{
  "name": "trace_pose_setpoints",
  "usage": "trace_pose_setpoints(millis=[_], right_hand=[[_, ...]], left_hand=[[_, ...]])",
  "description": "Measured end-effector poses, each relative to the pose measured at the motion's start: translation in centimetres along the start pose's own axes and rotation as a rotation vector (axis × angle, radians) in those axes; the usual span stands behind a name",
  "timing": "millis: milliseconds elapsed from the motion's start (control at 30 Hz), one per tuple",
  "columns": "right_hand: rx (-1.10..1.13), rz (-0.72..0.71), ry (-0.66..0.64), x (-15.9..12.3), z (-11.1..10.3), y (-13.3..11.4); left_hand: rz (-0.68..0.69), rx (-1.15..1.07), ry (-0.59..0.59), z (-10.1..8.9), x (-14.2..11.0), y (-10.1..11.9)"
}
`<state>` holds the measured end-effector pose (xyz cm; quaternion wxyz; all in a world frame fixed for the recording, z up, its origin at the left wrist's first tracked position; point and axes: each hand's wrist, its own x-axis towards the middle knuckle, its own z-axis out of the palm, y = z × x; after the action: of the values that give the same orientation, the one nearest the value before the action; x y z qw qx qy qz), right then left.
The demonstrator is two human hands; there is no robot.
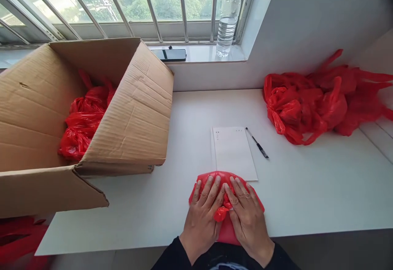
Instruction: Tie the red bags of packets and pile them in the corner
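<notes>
A tied red plastic bag point(225, 225) lies at the near edge of the white table point(307, 188), its knot poking up between my hands. My left hand point(204, 208) lies flat on the bag's left half, fingers stretched out and slightly apart. My right hand point(245, 210) lies flat on the right half in the same way. Both press down on the bag and grasp nothing. Just beyond the bag sits a white sheet of paper point(233, 152), with a black pen point(257, 143) to its right.
An open cardboard box point(129, 114) with red bags point(82, 118) inside stands at the left. A heap of red plastic bags point(319, 102) lies at the back right. On the window sill are a phone point(170, 54) and a water bottle point(227, 16).
</notes>
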<state>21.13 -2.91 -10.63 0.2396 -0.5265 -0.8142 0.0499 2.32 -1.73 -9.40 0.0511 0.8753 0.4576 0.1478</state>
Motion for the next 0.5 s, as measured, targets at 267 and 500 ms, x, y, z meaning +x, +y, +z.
trace_pose_setpoints(millis=[267,500], right_hand=[[0.000,0.047,-0.054,0.1,1.1,0.4],[-0.014,0.066,-0.104,0.4,1.8,0.8]], left_hand=[[-0.034,0.007,0.021,0.4,0.9,0.1],[-0.059,-0.006,0.047,1.2,1.5,-0.1]])
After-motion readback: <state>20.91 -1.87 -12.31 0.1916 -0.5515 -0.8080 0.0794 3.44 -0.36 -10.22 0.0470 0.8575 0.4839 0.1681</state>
